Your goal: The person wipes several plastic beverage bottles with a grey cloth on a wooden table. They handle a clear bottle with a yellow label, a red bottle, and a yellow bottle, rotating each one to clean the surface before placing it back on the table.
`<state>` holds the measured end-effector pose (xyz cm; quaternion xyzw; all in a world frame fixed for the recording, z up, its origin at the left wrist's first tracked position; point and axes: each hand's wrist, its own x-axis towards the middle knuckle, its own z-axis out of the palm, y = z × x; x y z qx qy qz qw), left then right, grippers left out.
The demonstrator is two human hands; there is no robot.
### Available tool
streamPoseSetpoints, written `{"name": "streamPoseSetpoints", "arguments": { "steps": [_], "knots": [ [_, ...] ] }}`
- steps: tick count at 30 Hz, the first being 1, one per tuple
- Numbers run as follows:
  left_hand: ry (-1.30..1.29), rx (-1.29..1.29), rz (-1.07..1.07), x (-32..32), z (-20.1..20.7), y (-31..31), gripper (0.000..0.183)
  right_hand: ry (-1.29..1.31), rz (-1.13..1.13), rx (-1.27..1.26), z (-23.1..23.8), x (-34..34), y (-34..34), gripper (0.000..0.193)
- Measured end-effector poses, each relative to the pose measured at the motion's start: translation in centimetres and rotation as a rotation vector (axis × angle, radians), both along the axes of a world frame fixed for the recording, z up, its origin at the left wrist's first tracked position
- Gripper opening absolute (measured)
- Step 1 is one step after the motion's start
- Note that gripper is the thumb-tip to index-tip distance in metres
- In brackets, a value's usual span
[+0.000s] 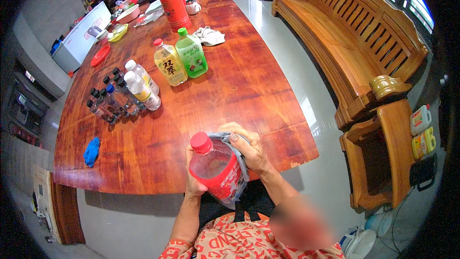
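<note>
A big clear plastic bottle with a red cap and red label (223,178) is tilted in front of me, at the near edge of the wooden table (230,110). My left hand (193,182) is wrapped round its left side. On the other side, my right hand (251,149) presses a grey-blue cloth (243,165) against the bottle. Part of the cloth hangs down behind the bottle, where it is hard to see. The bottle looks empty, with its cap on.
Farther up the table stand a yellow-labelled bottle (171,64), a green bottle (192,55), white-capped bottles (143,91) and several small dark-capped bottles (108,103). A blue crumpled cloth (91,152) lies at left. Beyond are a red thermos (173,7) and white cloth (211,36). A wooden bench (330,43) flanks the right.
</note>
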<state>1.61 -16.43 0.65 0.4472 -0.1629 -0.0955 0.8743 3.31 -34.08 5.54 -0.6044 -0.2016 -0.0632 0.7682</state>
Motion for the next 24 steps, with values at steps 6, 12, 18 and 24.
{"name": "streamPoseSetpoints", "arguments": {
  "steps": [6, 12, 18, 24],
  "knots": [
    [0.034, -0.017, 0.065, 0.4, 1.1, 0.1, 0.116, -0.023, -0.044, -0.021, -3.9, -2.3, -0.2, 0.045],
    [0.092, -0.042, 0.129, 0.2, 1.7, -0.4, 0.112, 0.238, 0.201, 0.162, -4.4, -1.8, -0.9, 0.085],
    [0.069, 0.087, 0.339, 0.8, -0.4, 0.4, 0.109, 0.184, 0.055, 0.219, -4.1, -1.7, 0.5, 0.075],
    [0.12, 0.128, 0.556, 0.2, 1.5, 0.0, 0.097, 0.054, -0.113, 0.126, -3.7, -1.1, 2.7, 0.068]
  ]
}}
